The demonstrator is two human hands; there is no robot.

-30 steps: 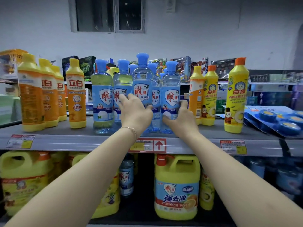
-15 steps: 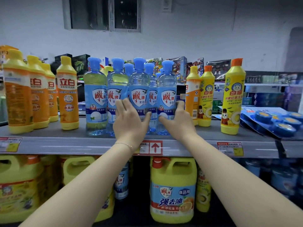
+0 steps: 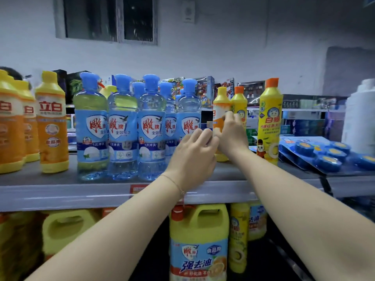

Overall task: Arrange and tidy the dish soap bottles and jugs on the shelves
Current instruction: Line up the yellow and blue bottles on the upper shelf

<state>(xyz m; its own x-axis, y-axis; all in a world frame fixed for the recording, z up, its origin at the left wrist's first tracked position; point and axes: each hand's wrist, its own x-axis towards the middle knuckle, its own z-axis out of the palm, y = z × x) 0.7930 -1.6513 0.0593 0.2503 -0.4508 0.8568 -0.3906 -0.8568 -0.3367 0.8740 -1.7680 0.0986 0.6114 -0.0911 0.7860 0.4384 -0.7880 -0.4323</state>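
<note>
Several clear blue-capped dish soap bottles [image 3: 151, 126] stand bunched at the middle of the top shelf [image 3: 60, 194]. My left hand [image 3: 192, 159] hovers in front of the lower half of the rightmost blue bottle [image 3: 188, 110], fingers loosely bent, holding nothing I can see. Just to the right, my right hand [image 3: 231, 138] grips an orange-and-white bottle with a yellow cap [image 3: 221, 102]. Behind it is a yellow bottle with an orange cap [image 3: 239, 100]. A taller yellow bottle [image 3: 269, 122] stands apart further right.
Orange bottles [image 3: 51, 122] line the shelf's left end. Blue toilet-block packs [image 3: 324, 155] lie at the right, beside a white container [image 3: 361, 118]. On the lower shelf sit yellow jugs [image 3: 199, 240] [image 3: 67, 230] and small yellow bottles [image 3: 239, 236].
Both hands left the middle blue bottles and moved right. My right hand now grips the orange-and-white bottle; my left hand is in front of the rightmost blue bottle. The view shifted right.
</note>
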